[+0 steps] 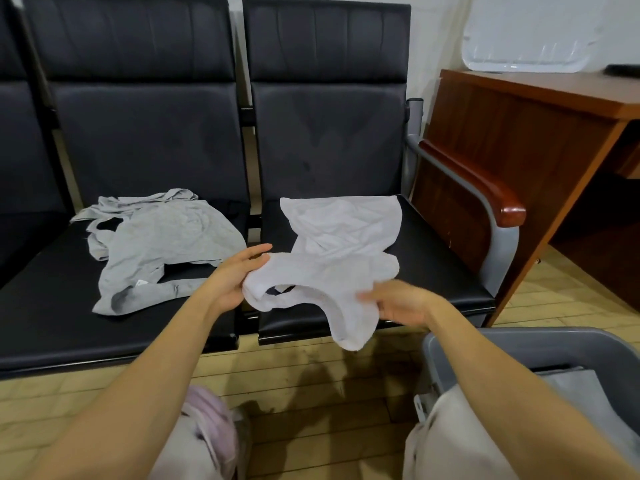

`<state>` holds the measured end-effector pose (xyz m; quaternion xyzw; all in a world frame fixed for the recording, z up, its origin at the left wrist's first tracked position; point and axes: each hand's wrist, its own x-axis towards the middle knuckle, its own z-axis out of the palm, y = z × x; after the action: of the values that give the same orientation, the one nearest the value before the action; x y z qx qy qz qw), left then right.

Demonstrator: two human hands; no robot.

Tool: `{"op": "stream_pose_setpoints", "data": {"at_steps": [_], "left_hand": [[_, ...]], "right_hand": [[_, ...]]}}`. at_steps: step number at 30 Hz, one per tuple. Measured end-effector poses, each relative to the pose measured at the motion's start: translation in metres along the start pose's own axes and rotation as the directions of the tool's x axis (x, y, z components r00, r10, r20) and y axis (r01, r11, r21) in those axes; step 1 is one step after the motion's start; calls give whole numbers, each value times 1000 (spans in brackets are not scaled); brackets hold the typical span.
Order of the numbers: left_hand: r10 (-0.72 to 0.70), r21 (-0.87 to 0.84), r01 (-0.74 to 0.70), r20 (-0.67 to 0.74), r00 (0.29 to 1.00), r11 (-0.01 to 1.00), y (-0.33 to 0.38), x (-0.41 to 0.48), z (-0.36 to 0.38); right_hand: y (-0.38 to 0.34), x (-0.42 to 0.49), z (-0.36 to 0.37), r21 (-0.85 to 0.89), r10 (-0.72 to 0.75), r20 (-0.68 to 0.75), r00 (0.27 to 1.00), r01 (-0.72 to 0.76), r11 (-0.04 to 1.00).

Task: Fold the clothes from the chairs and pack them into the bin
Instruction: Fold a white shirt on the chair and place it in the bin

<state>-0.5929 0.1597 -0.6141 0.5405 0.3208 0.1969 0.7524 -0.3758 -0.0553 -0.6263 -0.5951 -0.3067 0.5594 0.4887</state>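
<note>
A white tank top [341, 244] lies on the right black chair seat [440, 258], its strap end lifted over the seat's front edge. My left hand [235, 275] holds the left strap, fingers wrapped under the cloth. My right hand [398, 301] grips the right strap, which droops down in front of the seat. A grey tank top [162, 244] lies crumpled and unfolded on the left chair seat [45, 299]. The grey bin [512, 348] stands on the floor at lower right, with pale cloth inside it.
A wooden armrest [485, 188] bounds the right chair. A brown wooden desk [540, 126] stands to the right with a white tray [526, 46] on top. My knees in light trousers fill the bottom of the view over the wooden floor [311, 382].
</note>
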Motion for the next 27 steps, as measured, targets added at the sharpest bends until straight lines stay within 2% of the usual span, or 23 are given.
{"op": "stream_pose_setpoints", "data": {"at_steps": [1, 2, 4, 6, 8, 10, 13, 15, 18, 20, 22, 25, 27], "left_hand": [[0, -10, -1, -7, 1000, 1000, -1, 0, 0], [-2, -10, 2, -12, 1000, 1000, -3, 0, -1], [-3, 19, 3, -5, 1000, 1000, -6, 0, 1], [-1, 62, 0, 7, 1000, 998, -8, -1, 2], [-10, 155, 7, 15, 1000, 988, -9, -3, 4], [-30, 187, 29, 2, 1000, 982, -4, -5, 9], [-43, 147, 45, -15, 999, 988, 18, -16, 21], [14, 150, -11, -19, 1000, 989, 41, -25, 31], [218, -70, -221, -46, 975, 973, 85, -39, 49], [340, -176, -336, -8, 940, 925, 108, -45, 57], [376, -106, -370, 47, 925, 923, 121, -43, 61], [278, 58, -282, 64, 958, 958, 129, -27, 67], [216, 82, -217, 20, 976, 973, 134, -6, 69]], "right_hand": [[5, 0, 2, -126, 96, 66, 993, -87, 988], [7, 1, 4, -192, 137, 67, 988, -122, 974], [3, 2, 5, -131, 67, -20, 998, -69, 989], [-4, 2, 2, 49, -24, -135, 991, 31, 998], [-10, -2, -3, 181, -61, -183, 981, 95, 979], [-20, -11, -7, 197, -108, -140, 984, 134, 971], [-47, -28, -14, 67, -117, -147, 982, 127, 990], [-73, -42, -15, 23, -176, -239, 955, 186, 982], [-112, -63, -14, 123, -345, -334, 877, 403, 907], [-130, -73, -12, 139, -413, -331, 848, 477, 868], [-140, -73, -14, 84, -415, -278, 866, 453, 888], [-150, -59, -24, 28, -329, -268, 905, 349, 937], [-159, -40, -34, -5, -247, -282, 927, 256, 967]]}}
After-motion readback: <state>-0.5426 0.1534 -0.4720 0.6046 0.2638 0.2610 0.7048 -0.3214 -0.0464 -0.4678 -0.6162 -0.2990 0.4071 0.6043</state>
